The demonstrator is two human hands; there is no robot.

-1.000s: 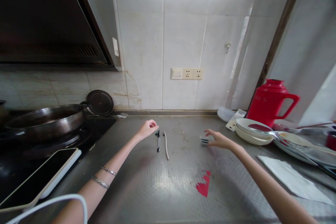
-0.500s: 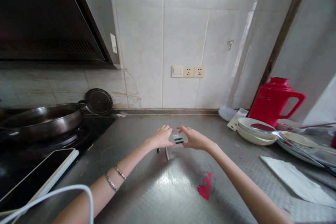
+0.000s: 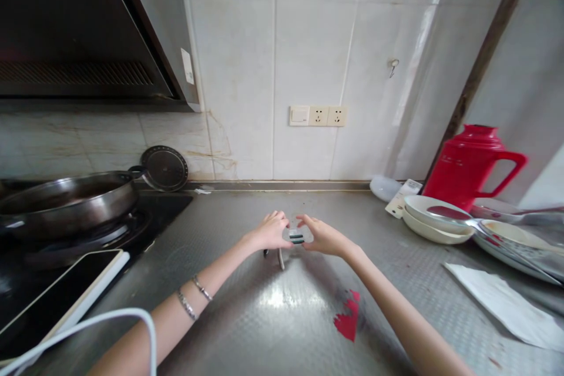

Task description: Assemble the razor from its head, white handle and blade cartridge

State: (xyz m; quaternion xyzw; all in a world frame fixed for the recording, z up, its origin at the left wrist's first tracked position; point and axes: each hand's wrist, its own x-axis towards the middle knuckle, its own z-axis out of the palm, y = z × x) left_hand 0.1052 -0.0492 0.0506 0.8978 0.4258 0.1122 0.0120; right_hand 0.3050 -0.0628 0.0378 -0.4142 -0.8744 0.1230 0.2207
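Observation:
My left hand (image 3: 269, 231) and my right hand (image 3: 326, 236) face each other over the metal countertop (image 3: 282, 317), fingers curved and thumbs toward each other. Between them is a small clear, plastic-looking piece (image 3: 296, 238) with dark stripes; the hands appear to grip it from either side, though the exact contact is too small to make out. Just below my left hand, a pale curved strip (image 3: 281, 259) and a dark tip show; the hand hides the rest, so their kind is unclear.
To the left, a steel pan (image 3: 70, 202) sits on the black stove, with a phone (image 3: 57, 305) and white cable (image 3: 132, 312) nearer. At right are a red thermos (image 3: 467, 167), stacked bowls (image 3: 434, 226) and a white paper sheet (image 3: 502, 302). A red patch (image 3: 348, 320) marks the counter.
The view has shifted slightly, so the thermos and dishes appear farther right. Both hands keep nearly the same pose, and the striped clear piece sits slightly lower and more to the left between them.

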